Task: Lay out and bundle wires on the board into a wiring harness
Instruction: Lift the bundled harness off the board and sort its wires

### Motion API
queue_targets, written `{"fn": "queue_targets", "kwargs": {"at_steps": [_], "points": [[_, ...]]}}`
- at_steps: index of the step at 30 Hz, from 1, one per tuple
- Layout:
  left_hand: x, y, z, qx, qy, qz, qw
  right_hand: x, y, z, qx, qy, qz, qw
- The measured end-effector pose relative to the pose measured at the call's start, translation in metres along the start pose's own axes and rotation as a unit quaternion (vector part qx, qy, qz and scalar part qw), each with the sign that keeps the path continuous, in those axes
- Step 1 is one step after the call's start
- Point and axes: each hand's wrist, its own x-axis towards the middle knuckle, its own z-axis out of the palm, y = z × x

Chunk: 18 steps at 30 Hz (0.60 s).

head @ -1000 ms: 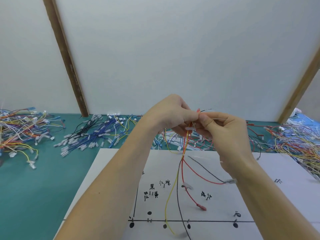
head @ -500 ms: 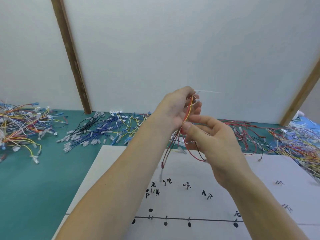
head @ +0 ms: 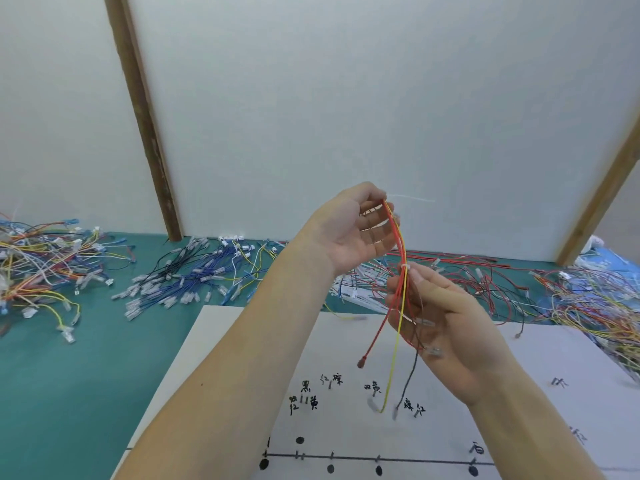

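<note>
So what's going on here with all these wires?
A person is making a wiring harness. The left hand holds the top of a small bundle of wires in the air, while the right hand pinches it lower down. The loose ends hang above the white board. Piles of spare wires lie on the green table.

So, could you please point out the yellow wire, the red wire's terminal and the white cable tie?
yellow wire (head: 393, 368), head view, hanging lower stretch.
red wire's terminal (head: 362, 362), head view, its tip.
white cable tie (head: 406, 268), head view, wrap around the bundle.
</note>
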Motion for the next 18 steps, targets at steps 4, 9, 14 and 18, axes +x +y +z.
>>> {"fn": "queue_targets", "kwargs": {"at_steps": [4,9,14,18], "points": [[0.000,-0.001,-0.003,0.188,0.015,0.031,0.982,-0.002,0.002,-0.008,-0.059,0.026,-0.052,0.997],[-0.009,0.002,-0.013,0.534,-0.012,0.072,0.842,-0.001,-0.003,-0.008,-0.213,0.127,-0.177,0.953],[-0.017,0.007,-0.008,0.538,-0.084,0.066,0.836,0.002,-0.013,-0.001,-0.337,0.136,-0.255,0.896],[-0.018,0.002,-0.004,0.538,-0.087,0.058,0.836,-0.001,-0.020,-0.004,-0.427,0.134,-0.274,0.852]]}}
